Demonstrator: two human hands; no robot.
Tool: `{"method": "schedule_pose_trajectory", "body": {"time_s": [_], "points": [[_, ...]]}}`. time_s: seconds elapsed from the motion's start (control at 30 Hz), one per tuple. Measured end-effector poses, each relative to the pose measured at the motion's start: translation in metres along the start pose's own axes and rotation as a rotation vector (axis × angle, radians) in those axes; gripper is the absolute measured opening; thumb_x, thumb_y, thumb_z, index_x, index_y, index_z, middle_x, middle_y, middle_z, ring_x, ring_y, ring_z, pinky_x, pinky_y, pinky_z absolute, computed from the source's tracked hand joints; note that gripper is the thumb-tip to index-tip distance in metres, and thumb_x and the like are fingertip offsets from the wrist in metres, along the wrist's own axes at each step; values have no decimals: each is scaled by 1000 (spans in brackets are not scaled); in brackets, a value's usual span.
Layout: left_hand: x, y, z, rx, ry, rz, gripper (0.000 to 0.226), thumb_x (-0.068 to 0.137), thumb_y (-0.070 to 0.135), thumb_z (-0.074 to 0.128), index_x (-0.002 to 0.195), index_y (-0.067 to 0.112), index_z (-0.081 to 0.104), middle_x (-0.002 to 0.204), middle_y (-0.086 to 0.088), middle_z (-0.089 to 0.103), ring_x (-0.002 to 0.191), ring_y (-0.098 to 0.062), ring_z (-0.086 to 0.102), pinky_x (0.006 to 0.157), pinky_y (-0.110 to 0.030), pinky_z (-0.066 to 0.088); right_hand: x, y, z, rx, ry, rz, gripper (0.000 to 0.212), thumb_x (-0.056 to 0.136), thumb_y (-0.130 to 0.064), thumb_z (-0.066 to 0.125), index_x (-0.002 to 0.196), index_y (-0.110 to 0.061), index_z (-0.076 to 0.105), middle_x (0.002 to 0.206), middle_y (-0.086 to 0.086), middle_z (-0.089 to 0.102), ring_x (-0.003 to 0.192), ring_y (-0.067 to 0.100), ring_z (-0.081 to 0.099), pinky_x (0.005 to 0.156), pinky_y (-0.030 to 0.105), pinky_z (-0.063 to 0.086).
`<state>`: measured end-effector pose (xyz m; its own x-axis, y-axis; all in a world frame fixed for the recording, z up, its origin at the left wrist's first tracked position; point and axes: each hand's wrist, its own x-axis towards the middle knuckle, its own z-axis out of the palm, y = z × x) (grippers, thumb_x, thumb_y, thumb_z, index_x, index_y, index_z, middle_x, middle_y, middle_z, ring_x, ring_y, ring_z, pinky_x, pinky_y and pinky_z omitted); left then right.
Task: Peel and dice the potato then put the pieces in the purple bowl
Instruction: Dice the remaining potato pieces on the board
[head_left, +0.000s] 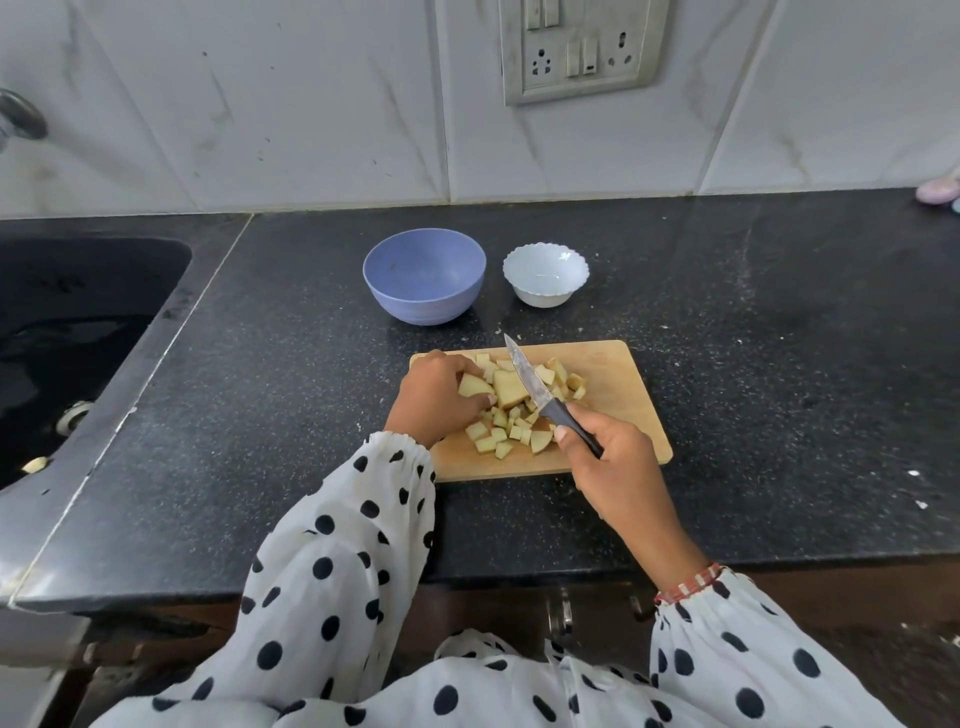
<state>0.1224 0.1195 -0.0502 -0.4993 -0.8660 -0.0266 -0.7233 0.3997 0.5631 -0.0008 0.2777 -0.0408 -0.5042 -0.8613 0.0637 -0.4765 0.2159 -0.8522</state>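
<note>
Head view shows two hands working over one cutting board. Right hand (605, 457) grips the dark handle of one knife (540, 396), fingers curled round it; the narrow, mottled metal blade points far-left, its tip raised above the diced pieces. Left hand (436, 397) curls its fingers over one larger potato chunk (475, 385), holding it on the board. Just right of that chunk lies a second large slab (508, 389), partly under the blade.

Diced potato pieces (498, 431) lie in one loose heap between the hands and in a smaller group to the far right of the blade; they are too many and too overlapped to count exactly. They are pale yellow, roughly cubic, some with brownish edges.

Cutting board (618, 395) is one rectangular wooden board with rounded corners, lying flat on the black speckled stone counter (779, 364).

Beyond the board stand two bowls, apart from each other: purple bowl (423, 283), round, smooth and matte, on the left; white bowl (545, 274), smaller, glossy, with a scalloped rim, on the right. No potato pieces show in the purple bowl.

Both sleeves (343, 561) are white fabric with black dots.

One dark sink (78, 322) is set into the counter at far left. One switch-and-socket panel (582, 47) sits on the marbled white wall tiles; no writing on it is legible.
</note>
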Motion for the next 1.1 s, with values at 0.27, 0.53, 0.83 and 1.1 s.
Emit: {"method": "schedule_pose_trajectory", "body": {"time_s": [0.27, 0.53, 0.83, 1.1], "points": [[-6, -9, -4, -449, 144, -114, 11, 78, 17, 72, 84, 21, 64, 81, 2, 61, 71, -8, 55, 67, -16, 47, -4, 3, 1, 3, 12, -13, 37, 92, -18, 55, 129, -12, 55, 124, -5, 60, 109, -1, 49, 77, -7, 31], [-27, -16, -5, -977, 296, -283, 17, 84, 12, 65, 101, 10, 66, 86, -7, 68, 80, -20, 65, 78, -32, 54, -17, 3, 3, -46, -35, -34, 37, 92, -20, 56, 128, -13, 57, 113, -11, 61, 107, 5, 56, 77, -2, 36], [-46, -24, 3, -1020, 351, -356, 9, 88, 16, 61, 95, 13, 66, 85, -4, 68, 82, -20, 64, 80, -32, 54, -40, 1, 9, -450, -146, -167, 41, 95, -33, 46, 136, -26, 48, 90, 0, 69, 77, 16, 62, 61, 25, 43], [-58, -9, 10, -560, 326, -249, 12, 84, 29, 65, 93, 21, 69, 81, 6, 63, 73, -13, 60, 74, -25, 50, -35, 9, 10, -297, -71, -98, 38, 94, -28, 52, 130, -18, 55, 100, 2, 70, 86, 17, 63, 69, 24, 46]]}}
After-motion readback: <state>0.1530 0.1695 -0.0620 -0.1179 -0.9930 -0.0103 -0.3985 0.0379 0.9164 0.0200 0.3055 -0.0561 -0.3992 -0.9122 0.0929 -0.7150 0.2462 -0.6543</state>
